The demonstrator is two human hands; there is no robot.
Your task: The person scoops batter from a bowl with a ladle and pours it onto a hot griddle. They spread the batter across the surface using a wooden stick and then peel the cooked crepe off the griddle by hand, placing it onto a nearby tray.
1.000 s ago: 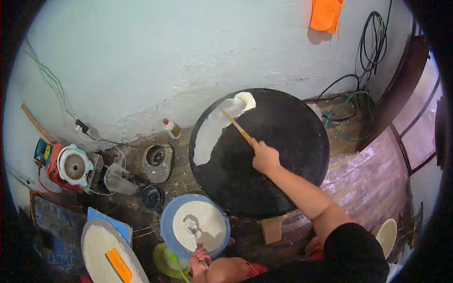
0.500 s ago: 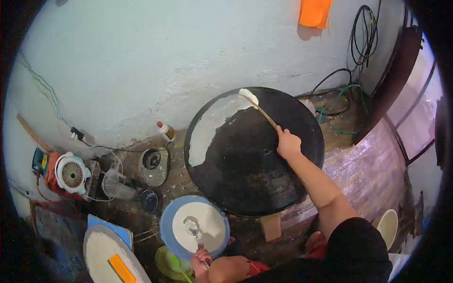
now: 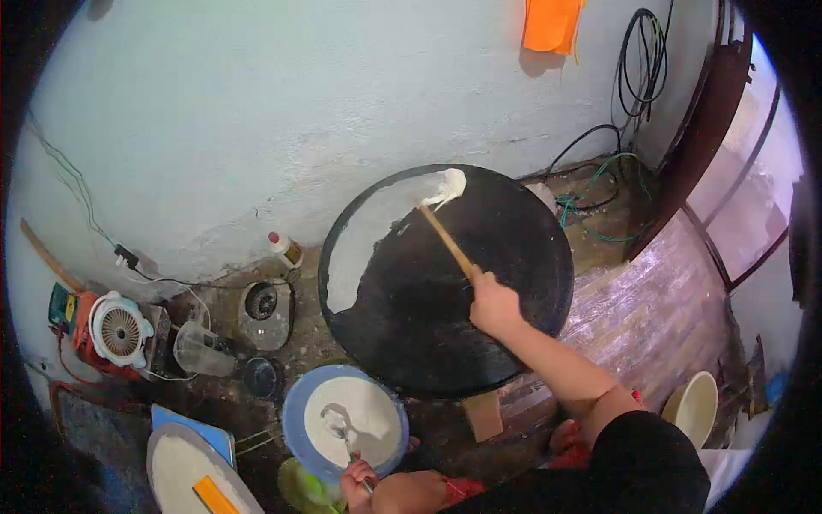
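Stick (image 3: 447, 240) slants forward-left over griddle (image 3: 428, 334), gripped in right hand (image 3: 497, 307); left hand (image 3: 358, 481) grasps ladle (image 3: 336, 421).

A large, round black griddle (image 3: 445, 317) is partly coated along its far left side by a thin, ragged-edged band of white batter (image 3: 364, 236), at whose far end a thick lump (image 3: 452, 182) is heaped. A slim wooden stick (image 3: 447, 239) is held slantwise over the griddle, its tip placed just beside the lump. A blue basin (image 3: 295, 428) near the griddle is filled with a white pool of batter (image 3: 381, 428), over which a shiny ladle (image 3: 336, 421) is held.
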